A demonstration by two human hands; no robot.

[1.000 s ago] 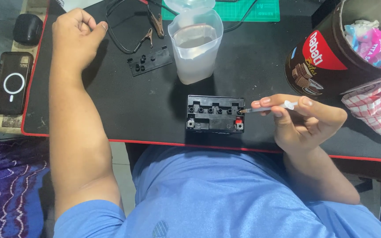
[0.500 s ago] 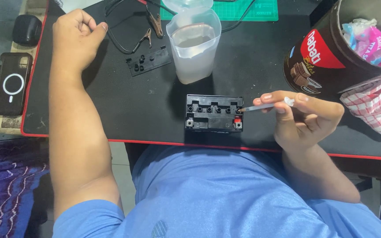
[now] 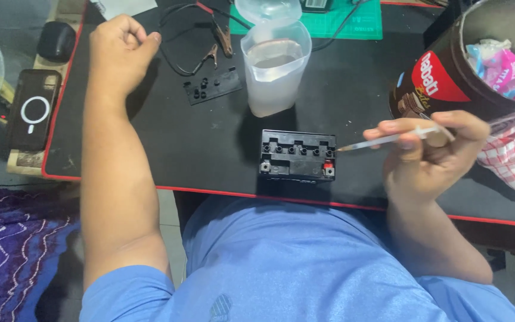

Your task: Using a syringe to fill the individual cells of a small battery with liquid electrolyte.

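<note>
Fingers of my right hand pinch a thin syringe, tip just beside the black battery. My left hand rests clenched, holding nothing, on the mat.

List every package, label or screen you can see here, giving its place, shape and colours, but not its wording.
Round tin: far right on the mat, dark brown with a red and white label, open top.
Wrapped packets: inside the tin, pink, blue and white.
Phone: left edge beside the mat, black, flat, with a white ring mark.
Small device: top edge on the green mat; whether it has a screen cannot be told.
</note>
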